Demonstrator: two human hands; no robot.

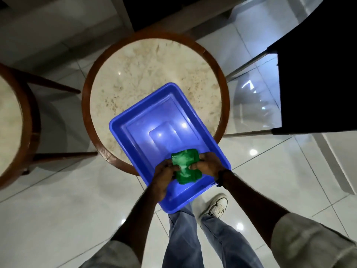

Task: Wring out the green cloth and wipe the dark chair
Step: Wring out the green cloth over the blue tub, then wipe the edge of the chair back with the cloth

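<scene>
A wet green cloth (185, 165) is bunched up over the near end of a blue plastic tub (135, 132). My left hand (163, 177) grips its left side and my right hand (207, 165) grips its right side, both closed on it. The tub sits on a round marble-topped table (146, 70) with a wooden rim, and its near end overhangs the table's edge. The dark chair (316, 84) stands at the right, black seat facing me, with thin metal legs.
A second round wood-rimmed table (11, 120) stands at the left edge. The floor is glossy white tile (67, 200). My legs in blue jeans and a white shoe (217, 206) are below the tub.
</scene>
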